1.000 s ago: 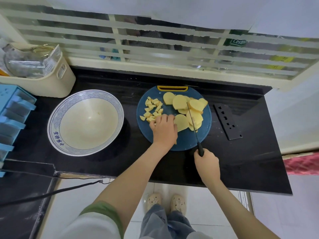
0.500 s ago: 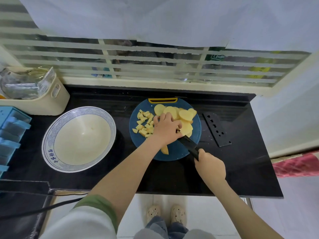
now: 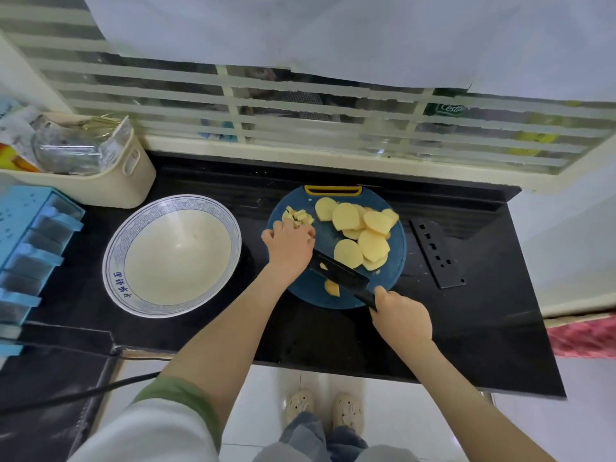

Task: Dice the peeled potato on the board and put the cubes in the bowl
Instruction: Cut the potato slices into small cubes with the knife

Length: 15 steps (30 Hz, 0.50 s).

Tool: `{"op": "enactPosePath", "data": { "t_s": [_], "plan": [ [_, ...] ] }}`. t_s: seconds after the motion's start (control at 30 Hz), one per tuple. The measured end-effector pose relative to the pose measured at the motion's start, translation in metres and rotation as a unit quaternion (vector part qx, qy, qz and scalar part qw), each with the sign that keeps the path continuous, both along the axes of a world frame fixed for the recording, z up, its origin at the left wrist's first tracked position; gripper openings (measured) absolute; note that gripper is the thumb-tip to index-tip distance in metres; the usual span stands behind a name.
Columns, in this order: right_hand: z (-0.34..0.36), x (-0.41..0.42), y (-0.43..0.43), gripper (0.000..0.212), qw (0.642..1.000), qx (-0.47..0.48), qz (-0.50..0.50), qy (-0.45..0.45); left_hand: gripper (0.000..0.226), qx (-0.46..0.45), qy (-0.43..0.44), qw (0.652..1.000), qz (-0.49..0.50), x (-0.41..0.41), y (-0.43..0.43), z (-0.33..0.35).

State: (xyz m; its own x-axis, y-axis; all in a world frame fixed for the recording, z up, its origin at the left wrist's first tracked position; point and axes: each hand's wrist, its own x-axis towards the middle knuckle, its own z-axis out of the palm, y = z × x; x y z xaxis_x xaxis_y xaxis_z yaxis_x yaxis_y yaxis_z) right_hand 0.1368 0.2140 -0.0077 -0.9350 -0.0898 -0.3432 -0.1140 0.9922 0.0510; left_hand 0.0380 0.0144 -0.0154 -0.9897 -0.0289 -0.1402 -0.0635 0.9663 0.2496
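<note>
Knife (image 3: 340, 273) is clamped by right hand (image 3: 401, 320); cubes (image 3: 298, 216) at board's (image 3: 310, 295) ten o'clock are covered by left hand (image 3: 288, 246) — grip indeterminable; tight gathering is advised.

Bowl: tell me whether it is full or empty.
Empty: the bowl shows a bare cream inside; the cubes lie on the board by the left hand.

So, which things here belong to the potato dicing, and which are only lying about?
Job: board, potato slices, cubes, knife, bowl, left hand, right hand.
Lying about: cream basket, blue rack, black perforated plate.
</note>
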Motion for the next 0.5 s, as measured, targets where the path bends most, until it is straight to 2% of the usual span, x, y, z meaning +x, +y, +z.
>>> {"op": "enactPosePath", "data": {
  "t_s": [0.13,0.27,0.33,0.4,0.5],
  "plan": [
    [-0.004,-0.001,-0.001,0.019,0.999,-0.016,-0.038,-0.007,0.027,0.045,0.014,0.997,0.067,0.002,-0.012,-0.001],
    [-0.002,-0.002,0.001,0.018,1.000,-0.003,-0.028,-0.010,0.027,0.076,0.008,0.996,0.050,0.005,-0.011,0.001],
    [0.000,-0.002,0.002,0.018,1.000,0.009,-0.016,-0.006,0.049,0.075,-0.014,0.997,-0.002,0.008,-0.004,0.003],
    [0.002,-0.002,0.002,0.019,1.000,0.018,-0.006,-0.003,0.073,0.032,-0.041,0.997,-0.064,0.010,0.001,0.003],
    [0.004,-0.002,0.002,0.020,1.000,0.024,0.007,0.000,0.077,0.003,-0.061,0.996,-0.057,0.008,-0.001,-0.002]
  ]
}}
